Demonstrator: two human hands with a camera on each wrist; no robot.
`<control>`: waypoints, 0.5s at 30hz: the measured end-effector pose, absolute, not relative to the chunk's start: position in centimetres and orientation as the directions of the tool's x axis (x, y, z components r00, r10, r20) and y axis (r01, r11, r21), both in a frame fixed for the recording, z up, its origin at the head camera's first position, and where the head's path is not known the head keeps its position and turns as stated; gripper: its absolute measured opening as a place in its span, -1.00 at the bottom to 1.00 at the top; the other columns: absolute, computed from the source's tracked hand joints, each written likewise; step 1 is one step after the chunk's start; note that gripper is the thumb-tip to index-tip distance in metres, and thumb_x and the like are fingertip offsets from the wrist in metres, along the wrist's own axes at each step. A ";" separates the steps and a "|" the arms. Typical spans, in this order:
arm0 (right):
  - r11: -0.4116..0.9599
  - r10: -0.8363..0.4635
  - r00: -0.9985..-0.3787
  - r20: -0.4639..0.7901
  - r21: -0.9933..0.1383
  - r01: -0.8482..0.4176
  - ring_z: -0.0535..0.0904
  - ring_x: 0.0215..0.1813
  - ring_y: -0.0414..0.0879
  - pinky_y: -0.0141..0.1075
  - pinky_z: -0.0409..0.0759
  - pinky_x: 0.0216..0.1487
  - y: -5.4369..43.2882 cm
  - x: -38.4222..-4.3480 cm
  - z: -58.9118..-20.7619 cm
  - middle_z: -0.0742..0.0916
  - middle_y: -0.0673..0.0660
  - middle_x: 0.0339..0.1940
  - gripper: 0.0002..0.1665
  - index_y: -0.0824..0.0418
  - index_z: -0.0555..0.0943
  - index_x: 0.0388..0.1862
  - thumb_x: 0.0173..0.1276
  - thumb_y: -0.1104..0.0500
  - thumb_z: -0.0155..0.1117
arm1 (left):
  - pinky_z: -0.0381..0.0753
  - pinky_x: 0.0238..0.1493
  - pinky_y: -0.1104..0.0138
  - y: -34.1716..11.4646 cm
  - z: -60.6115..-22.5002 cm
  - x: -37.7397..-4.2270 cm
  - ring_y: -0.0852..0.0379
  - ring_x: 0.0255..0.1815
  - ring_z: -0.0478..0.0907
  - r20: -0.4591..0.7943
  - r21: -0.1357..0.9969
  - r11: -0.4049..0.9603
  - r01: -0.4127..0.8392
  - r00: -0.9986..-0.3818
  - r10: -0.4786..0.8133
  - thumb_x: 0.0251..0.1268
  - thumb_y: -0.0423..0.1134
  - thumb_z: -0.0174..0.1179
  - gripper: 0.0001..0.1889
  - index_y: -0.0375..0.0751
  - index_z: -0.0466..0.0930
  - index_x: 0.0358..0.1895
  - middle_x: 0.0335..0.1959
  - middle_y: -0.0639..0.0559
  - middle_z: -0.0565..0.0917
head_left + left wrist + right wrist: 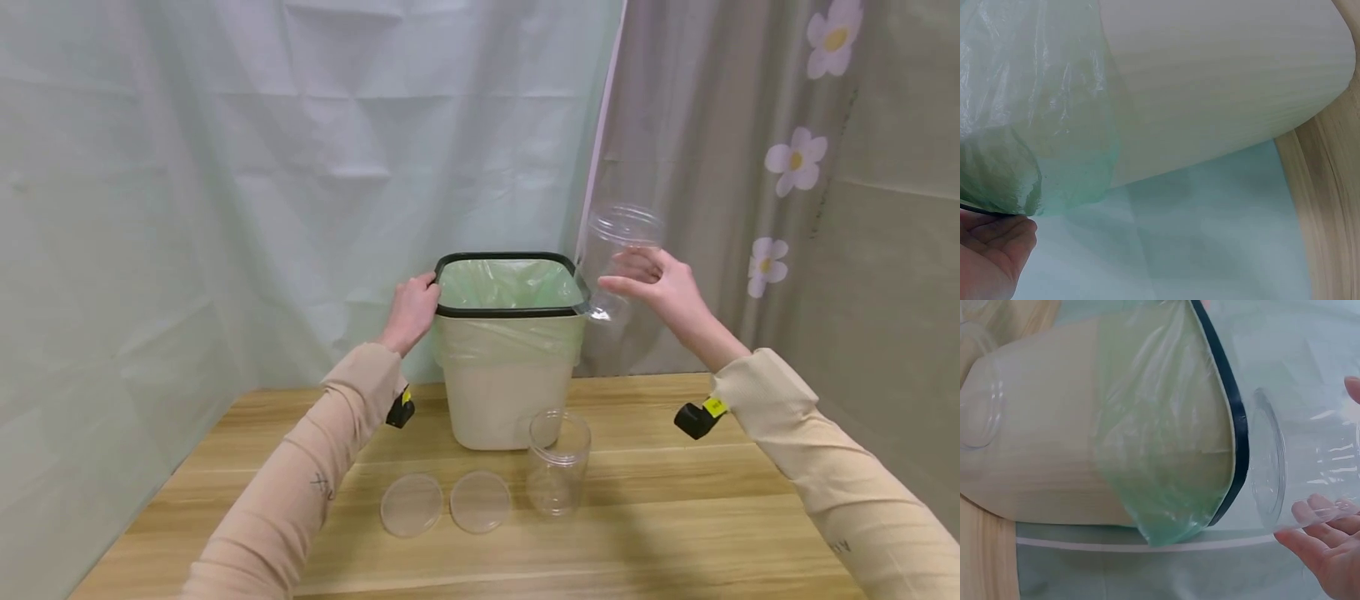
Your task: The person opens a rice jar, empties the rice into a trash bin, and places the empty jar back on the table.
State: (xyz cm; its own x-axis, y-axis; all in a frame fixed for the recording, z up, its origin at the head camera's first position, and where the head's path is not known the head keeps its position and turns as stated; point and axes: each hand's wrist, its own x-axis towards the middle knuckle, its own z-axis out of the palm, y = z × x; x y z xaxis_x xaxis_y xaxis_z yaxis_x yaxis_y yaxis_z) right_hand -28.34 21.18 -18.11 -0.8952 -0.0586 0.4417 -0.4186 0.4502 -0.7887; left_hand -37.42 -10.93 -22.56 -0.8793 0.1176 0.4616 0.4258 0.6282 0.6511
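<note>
A cream trash can (510, 383) stands on the table, lined with a pale green plastic bag (1154, 425) folded over its black rim (510, 312). My left hand (414, 308) grips the left side of that rim; in the left wrist view its fingers (1013, 234) curl at the bag's edge. With my right hand (667, 292) I hold a clear plastic jar (618, 237) up beside the rim's right corner, fingers and thumb around its wall. The right wrist view shows the same jar (1316, 462) just off the rim, its far side partly out of frame.
A second clear jar (558, 467) stands upright in front of the can's right side. Two round clear lids (412, 505) lie flat on the wooden table (675, 533) to its left. Pale curtains (300, 167) hang close behind and at both sides.
</note>
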 end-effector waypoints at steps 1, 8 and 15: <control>0.446 -0.052 -0.895 0.442 -0.792 -0.417 0.40 0.14 -0.07 -0.14 0.31 0.11 21.4 -28.2 -18.3 0.50 0.14 0.15 -0.20 0.23 0.29 0.26 0.11 -0.03 0.35 | 0.31 0.04 0.13 -10.9 -22.6 -37.5 -0.10 0.08 0.34 0.461 0.651 0.629 0.425 -0.880 0.118 0.27 -0.32 -0.25 -0.54 -0.47 0.31 0.20 0.15 -0.28 0.38; 0.403 -0.023 -0.884 0.467 -0.805 -0.436 0.38 0.16 -0.06 -0.13 0.27 0.14 22.7 -27.2 -19.4 0.48 0.16 0.18 -0.23 0.25 0.25 0.29 0.17 0.02 0.30 | 0.34 -0.05 0.13 -10.9 -22.6 -37.5 -0.09 -0.07 0.37 0.474 0.652 0.625 0.430 -0.874 0.107 0.27 -0.32 -0.23 -0.56 -0.46 0.36 0.17 0.11 -0.27 0.42; 0.427 -0.006 -0.888 0.459 -0.802 -0.418 0.39 0.16 -0.05 -0.11 0.25 0.14 23.9 -26.3 -20.4 0.49 0.15 0.17 -0.25 0.23 0.25 0.29 0.19 0.01 0.28 | 0.32 0.01 0.14 -11.0 -22.6 -37.6 -0.09 0.03 0.36 0.476 0.655 0.622 0.430 -0.873 0.102 0.27 -0.31 -0.24 -0.54 -0.46 0.33 0.19 0.14 -0.28 0.39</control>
